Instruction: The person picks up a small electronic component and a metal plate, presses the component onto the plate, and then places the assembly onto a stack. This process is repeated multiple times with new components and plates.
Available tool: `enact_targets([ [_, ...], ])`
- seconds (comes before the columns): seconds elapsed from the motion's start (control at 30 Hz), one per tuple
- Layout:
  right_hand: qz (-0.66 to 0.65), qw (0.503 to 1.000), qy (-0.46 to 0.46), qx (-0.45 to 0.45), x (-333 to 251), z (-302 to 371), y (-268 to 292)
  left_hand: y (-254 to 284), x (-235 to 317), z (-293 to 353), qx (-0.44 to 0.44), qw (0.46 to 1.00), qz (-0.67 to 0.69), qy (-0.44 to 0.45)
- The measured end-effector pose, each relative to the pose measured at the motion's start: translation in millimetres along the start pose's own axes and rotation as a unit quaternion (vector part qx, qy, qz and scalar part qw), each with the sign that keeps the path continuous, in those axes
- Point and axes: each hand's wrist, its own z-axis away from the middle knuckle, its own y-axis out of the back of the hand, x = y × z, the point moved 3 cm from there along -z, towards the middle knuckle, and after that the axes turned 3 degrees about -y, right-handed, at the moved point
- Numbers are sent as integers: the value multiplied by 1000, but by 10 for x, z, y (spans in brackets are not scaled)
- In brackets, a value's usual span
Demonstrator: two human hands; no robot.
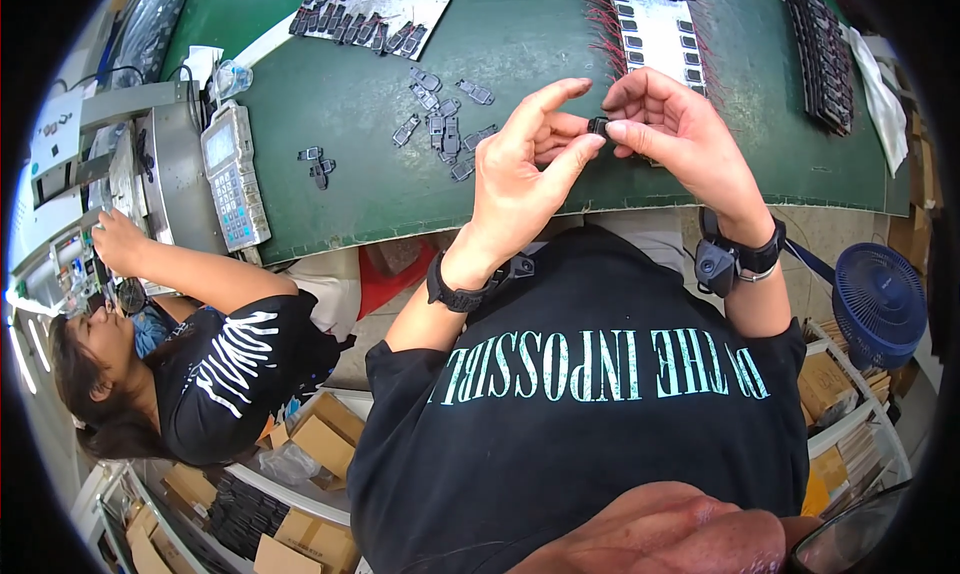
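Note:
Above the near edge of the green table, my left hand (522,164) and my right hand (672,124) meet around a small black plastic part (598,126). Both thumbs press on it from either side, and fingers hide much of it, so its exact kind does not show. Just behind my hands lies a white board (648,49) carrying rows of small black pieces with thin red wires along both sides. Left of my left hand, several loose black plastic housings (437,126) are scattered on the table.
At the back left, another white board (428,16) carries black parts. A stack of black trays (818,59) stands at the right beside a white cloth (880,104). At left a co-worker (190,364) works at a machine with a keypad panel (232,174). A blue fan (878,299) stands right.

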Motion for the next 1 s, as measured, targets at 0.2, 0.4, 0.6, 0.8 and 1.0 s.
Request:
enact_targets([
  [0.2, 12, 999, 33, -29, 8, 20, -25, -77, 70, -21, -12, 998, -32, -48],
  [0.4, 188, 978, 78, 33, -96, 136, -99, -71, 43, -24, -29, 998, -43, -28],
  [0.6, 281, 946, 118, 112, -433, 28, 441, -131, 254, -33, 13, 996, -71, -50],
  [0.8, 355, 903, 126, 208, -428, -502, 1162, -120, 160, -39, -33, 996, -81, -29],
  [1.0, 459, 838, 136, 263, -454, -531, 1113, -63, 114, -60, -37, 996, -82, -27],
])
